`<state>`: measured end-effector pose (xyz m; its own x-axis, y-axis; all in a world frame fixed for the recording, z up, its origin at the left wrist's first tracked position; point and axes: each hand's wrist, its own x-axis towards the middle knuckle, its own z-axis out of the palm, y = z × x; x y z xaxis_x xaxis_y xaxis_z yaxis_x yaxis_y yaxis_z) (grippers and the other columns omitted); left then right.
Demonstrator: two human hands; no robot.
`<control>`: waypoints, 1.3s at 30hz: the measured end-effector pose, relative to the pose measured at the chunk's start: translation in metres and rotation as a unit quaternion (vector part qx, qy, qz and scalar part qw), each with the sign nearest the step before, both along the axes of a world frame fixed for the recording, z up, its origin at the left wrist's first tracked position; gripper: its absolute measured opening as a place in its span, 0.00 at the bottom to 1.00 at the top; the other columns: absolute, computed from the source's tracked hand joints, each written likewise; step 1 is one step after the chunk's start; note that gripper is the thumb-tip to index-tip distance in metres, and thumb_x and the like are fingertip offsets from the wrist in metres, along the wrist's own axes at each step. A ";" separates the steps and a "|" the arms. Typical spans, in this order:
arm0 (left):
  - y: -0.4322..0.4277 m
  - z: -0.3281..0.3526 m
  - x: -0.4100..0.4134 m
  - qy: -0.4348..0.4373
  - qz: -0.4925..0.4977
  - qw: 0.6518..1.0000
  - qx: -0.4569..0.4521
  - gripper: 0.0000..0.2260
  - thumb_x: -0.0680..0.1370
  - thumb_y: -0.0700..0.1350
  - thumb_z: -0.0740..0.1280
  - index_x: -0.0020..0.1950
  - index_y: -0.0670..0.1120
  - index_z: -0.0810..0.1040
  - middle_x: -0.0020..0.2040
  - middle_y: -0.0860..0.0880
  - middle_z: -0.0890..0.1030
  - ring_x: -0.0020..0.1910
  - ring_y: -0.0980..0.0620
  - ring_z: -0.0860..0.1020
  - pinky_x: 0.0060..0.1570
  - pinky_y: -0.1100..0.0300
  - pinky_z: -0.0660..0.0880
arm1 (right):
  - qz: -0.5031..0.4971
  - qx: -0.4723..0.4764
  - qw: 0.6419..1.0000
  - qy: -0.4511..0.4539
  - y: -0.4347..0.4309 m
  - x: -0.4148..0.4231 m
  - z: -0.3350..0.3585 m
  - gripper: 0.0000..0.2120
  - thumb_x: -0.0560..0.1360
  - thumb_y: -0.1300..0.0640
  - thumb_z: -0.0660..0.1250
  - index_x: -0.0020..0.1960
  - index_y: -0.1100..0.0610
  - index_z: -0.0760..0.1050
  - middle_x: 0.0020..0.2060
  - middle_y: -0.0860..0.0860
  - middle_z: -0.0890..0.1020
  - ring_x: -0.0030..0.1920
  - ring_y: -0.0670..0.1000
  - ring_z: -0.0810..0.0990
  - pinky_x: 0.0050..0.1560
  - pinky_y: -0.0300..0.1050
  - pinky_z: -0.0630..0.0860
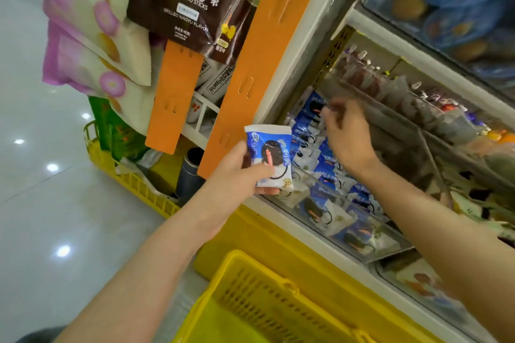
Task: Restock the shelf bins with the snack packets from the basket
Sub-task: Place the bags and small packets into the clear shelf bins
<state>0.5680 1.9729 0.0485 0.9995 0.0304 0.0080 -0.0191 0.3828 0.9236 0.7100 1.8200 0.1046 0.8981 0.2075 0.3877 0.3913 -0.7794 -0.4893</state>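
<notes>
Blue-and-white sandwich-cookie packet sits in a shopper's left hand, held up just in front of the near left corner of a clear shelf bin. The thumb lies across the packet's lower front and the other fingers curl behind and under it, pinching it flat. The packet stands roughly upright with its long axis running top to bottom, its crimped seal uppermost and its printed face turned toward the camera.

The bin lies to the right of the packet and a little beyond it, already lined with matching cookie packets standing in overlapping rows along its length. The left hand is the nearer one to the packet. The right hand is over the far end of those rows, fingers bent down toward them. Motion blur leaves it unclear whether they pinch a packet or only touch one.

To go in, the held packet would probably need to travel right and tip to match the lean of the rows.

Below the arms sits the yellow plastic basket. An orange display strip and a hanging bag of potato sticks frame the shelf's left side.
</notes>
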 end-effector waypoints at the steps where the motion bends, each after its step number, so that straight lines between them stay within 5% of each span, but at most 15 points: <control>1: -0.002 0.000 -0.002 -0.001 -0.011 1.000 0.006 0.16 0.76 0.38 0.65 0.62 0.51 0.72 0.55 0.48 0.81 0.50 0.48 0.82 0.50 0.54 0.79 | 0.035 0.032 0.999 -0.004 0.002 -0.024 0.004 0.11 0.80 0.55 0.58 0.60 0.58 0.71 0.49 0.49 0.77 0.47 0.44 0.75 0.45 0.28 0.70; 7: -0.022 0.001 -0.021 -0.058 -0.012 0.998 0.010 0.15 0.76 0.45 0.65 0.62 0.51 0.71 0.51 0.56 0.82 0.42 0.60 0.78 0.38 0.66 0.75 | 0.129 0.129 0.967 0.176 -0.005 -0.119 0.018 0.15 0.77 0.50 0.62 0.62 0.49 0.67 0.51 0.40 0.77 0.49 0.34 0.78 0.48 0.31 0.76; 10: -0.034 0.001 -0.027 -0.079 0.035 0.996 0.006 0.14 0.76 0.44 0.65 0.61 0.53 0.71 0.49 0.58 0.82 0.38 0.62 0.78 0.35 0.67 0.75 | 0.123 0.198 0.939 0.251 -0.013 -0.139 0.022 0.11 0.74 0.58 0.68 0.54 0.49 0.71 0.45 0.44 0.82 0.42 0.35 0.81 0.41 0.27 0.75; 12: -0.045 0.001 -0.031 -0.097 0.054 0.994 0.025 0.13 0.75 0.46 0.66 0.57 0.55 0.71 0.49 0.57 0.82 0.41 0.60 0.79 0.35 0.65 0.76 | 0.110 0.180 0.942 0.262 -0.019 -0.148 0.021 0.09 0.74 0.60 0.69 0.52 0.51 0.77 0.46 0.48 0.84 0.45 0.40 0.82 0.45 0.30 0.76; 18: -0.050 0.010 -0.023 -0.120 0.124 0.951 0.256 0.15 0.78 0.48 0.62 0.65 0.51 0.68 0.50 0.58 0.76 0.47 0.60 0.76 0.47 0.65 0.72 | 0.025 0.178 0.968 0.175 -0.039 -0.146 0.025 0.08 0.75 0.51 0.67 0.51 0.53 0.80 0.42 0.45 0.84 0.42 0.39 0.80 0.43 0.34 0.77; 22: -0.028 0.017 -0.009 -0.195 0.156 0.847 0.469 0.18 0.80 0.47 0.58 0.70 0.49 0.65 0.62 0.53 0.73 0.62 0.56 0.70 0.63 0.58 0.67 | -0.035 0.168 0.980 0.103 -0.057 -0.109 0.036 0.11 0.76 0.48 0.65 0.53 0.51 0.80 0.43 0.45 0.84 0.44 0.44 0.81 0.42 0.36 0.76; 27: -0.034 0.005 0.009 -0.248 0.104 0.724 0.635 0.15 0.82 0.49 0.52 0.66 0.50 0.69 0.60 0.53 0.75 0.61 0.54 0.70 0.65 0.60 0.56 | -0.131 0.093 0.982 0.094 -0.068 -0.033 0.034 0.21 0.73 0.48 0.70 0.58 0.61 0.78 0.52 0.56 0.83 0.51 0.53 0.80 0.54 0.48 0.76; 31: -0.032 0.000 0.018 -0.269 0.107 0.713 0.638 0.14 0.81 0.49 0.51 0.60 0.50 0.73 0.56 0.54 0.78 0.56 0.54 0.73 0.60 0.61 0.55 | -0.125 -0.028 0.988 0.084 -0.068 0.013 0.027 0.18 0.76 0.51 0.66 0.53 0.66 0.78 0.48 0.64 0.82 0.41 0.56 0.78 0.43 0.48 0.73; 35: -0.030 -0.001 0.021 -0.287 0.105 0.709 0.635 0.16 0.80 0.49 0.50 0.56 0.49 0.76 0.52 0.53 0.80 0.52 0.53 0.75 0.57 0.61 0.57 | -0.121 -0.076 0.989 0.049 -0.064 0.054 0.015 0.15 0.76 0.55 0.67 0.56 0.66 0.77 0.53 0.62 0.81 0.52 0.60 0.79 0.56 0.56 0.75; 39: -0.027 -0.002 0.023 -0.294 0.103 0.715 0.626 0.14 0.79 0.48 0.54 0.53 0.48 0.78 0.48 0.53 0.81 0.48 0.52 0.76 0.55 0.61 0.59 | -0.126 -0.092 0.988 0.024 -0.059 0.089 -0.001 0.15 0.76 0.57 0.67 0.60 0.63 0.74 0.56 0.60 0.79 0.56 0.58 0.77 0.58 0.53 0.74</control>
<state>0.5910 1.9456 0.0465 0.7875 -0.2231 0.5745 -0.4823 -0.8035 0.3491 0.7993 1.7612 0.1032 0.9464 0.0384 0.3207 0.1542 -0.9262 -0.3441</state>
